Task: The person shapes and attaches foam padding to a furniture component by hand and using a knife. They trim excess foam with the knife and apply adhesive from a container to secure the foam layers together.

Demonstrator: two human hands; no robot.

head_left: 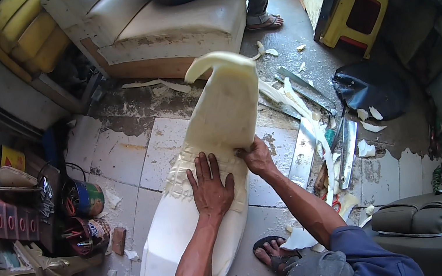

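A long, cream foam seat pad (183,242), shaped like a motorcycle seat, lies lengthwise in front of me and tilts slightly to the right. On its far half is a paler layer of foam (225,102), whose far end curls up and over to the left. Between the two, a rough band with a grid of marks crosses the pad. My left hand (210,186) rests flat on this band, fingers spread and pointing away from me. At the right edge of the foam layer, my right hand (256,157) is closed on its near corner; the fingertips are partly hidden.
Foam scraps and metal strips (302,153) litter the tiles at right, near a black round cover (371,91). Tins of tools (82,196) and a red drawer box (10,216) stand left. Beyond, a person sits on a worn cream sofa (178,27). A yellow stool (358,13) leans far right.
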